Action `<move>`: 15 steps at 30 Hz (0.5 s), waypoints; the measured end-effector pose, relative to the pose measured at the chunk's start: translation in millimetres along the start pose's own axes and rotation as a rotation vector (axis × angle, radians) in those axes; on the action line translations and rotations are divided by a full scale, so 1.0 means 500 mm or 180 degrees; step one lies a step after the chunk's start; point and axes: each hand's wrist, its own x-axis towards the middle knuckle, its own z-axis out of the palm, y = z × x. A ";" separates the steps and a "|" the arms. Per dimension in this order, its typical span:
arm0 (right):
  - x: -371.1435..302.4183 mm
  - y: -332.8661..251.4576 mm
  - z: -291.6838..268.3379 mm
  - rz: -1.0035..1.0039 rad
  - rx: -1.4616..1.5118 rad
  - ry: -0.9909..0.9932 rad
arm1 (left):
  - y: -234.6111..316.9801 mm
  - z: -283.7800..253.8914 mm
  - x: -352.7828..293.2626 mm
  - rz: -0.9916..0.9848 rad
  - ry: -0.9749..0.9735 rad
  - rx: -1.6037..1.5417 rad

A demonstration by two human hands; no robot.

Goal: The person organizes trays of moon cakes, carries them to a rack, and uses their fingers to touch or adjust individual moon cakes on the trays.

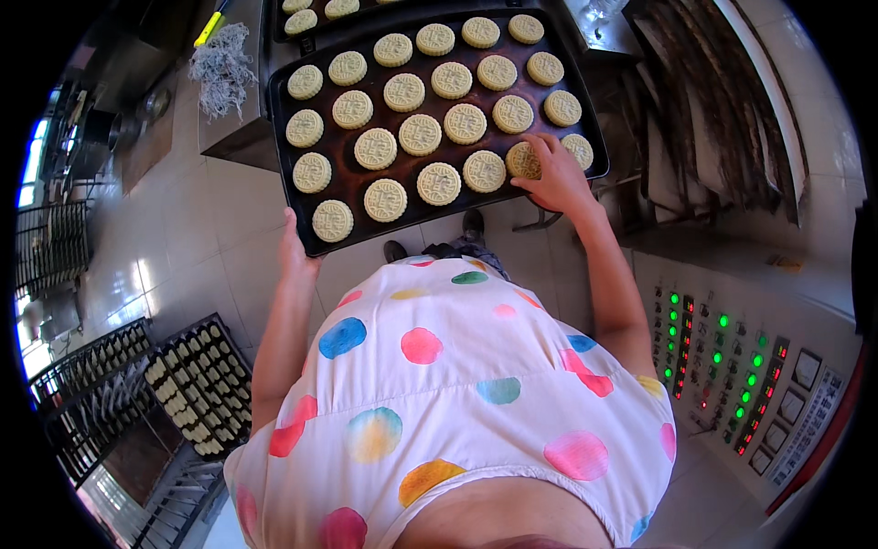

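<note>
A dark baking tray [347, 178] carries rows of round, pale yellow mooncakes [420, 134] with scalloped edges and raised patterns on top. My left hand [294, 249] grips the tray at its near left corner, thumb on the rim and the other fingers hidden underneath. Near the tray's right end, my right hand [556, 179] has its fingers closed about a mooncake [522, 161] in the nearest row. That cake is partly covered by the fingers and looks browner than its neighbours. Whether it is lifted off the tray I cannot tell.
Another tray of mooncakes [342, 7] lies beyond mine. A grey stringy bundle [222, 71] and a yellow-handled tool [208, 29] rest on a metal surface. Stacked dark sheets [704, 110] and a lit control panel [722, 357] stand right; a loaded rack tray [199, 384] is lower left.
</note>
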 end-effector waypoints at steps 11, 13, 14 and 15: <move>0.027 -0.028 0.023 -0.0428 -0.1230 -0.0419 | -0.006 -0.013 0.014 -0.0063 -0.0145 -0.0145; 0.030 -0.032 0.021 -0.0458 -0.1365 -0.0449 | -0.009 -0.013 0.013 -0.0049 -0.0189 -0.0179; 0.031 -0.036 0.018 -0.0474 -0.1417 -0.0455 | -0.009 -0.012 0.011 -0.0025 -0.0221 -0.0182; 0.031 -0.039 0.015 -0.0491 -0.1470 -0.0461 | -0.009 -0.011 0.010 0.0000 -0.0251 -0.0187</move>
